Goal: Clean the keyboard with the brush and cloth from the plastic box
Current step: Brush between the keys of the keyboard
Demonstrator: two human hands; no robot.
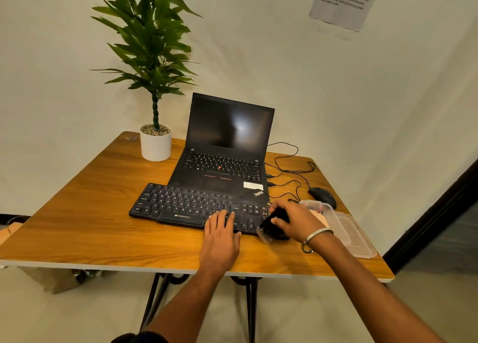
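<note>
Our two forearms come up from the bottom edge and reach over the near side of the wooden table (103, 228). We lay our left hand (219, 235) flat, fingers spread and holding nothing, on the front edge of the black keyboard (186, 204), near its right half. We close our right hand (297, 219) around the black brush (271, 226); this grip is firm on the handle, and the pale bristles point down and to the left, at the right end of the keyboard, touching or almost touching it. On this wrist we wear a metal bangle (316, 235). Just right of the hand stands the clear plastic box (333, 214) with something pale inside, maybe the cloth, but we cannot tell. Its lid (359, 241) lies beside it. Behind the keyboard an open laptop (227, 146) shows a dark screen. A black mouse (323, 196) with its cable lies at the right, and a potted plant (155, 83) stands at the far left corner.
</note>
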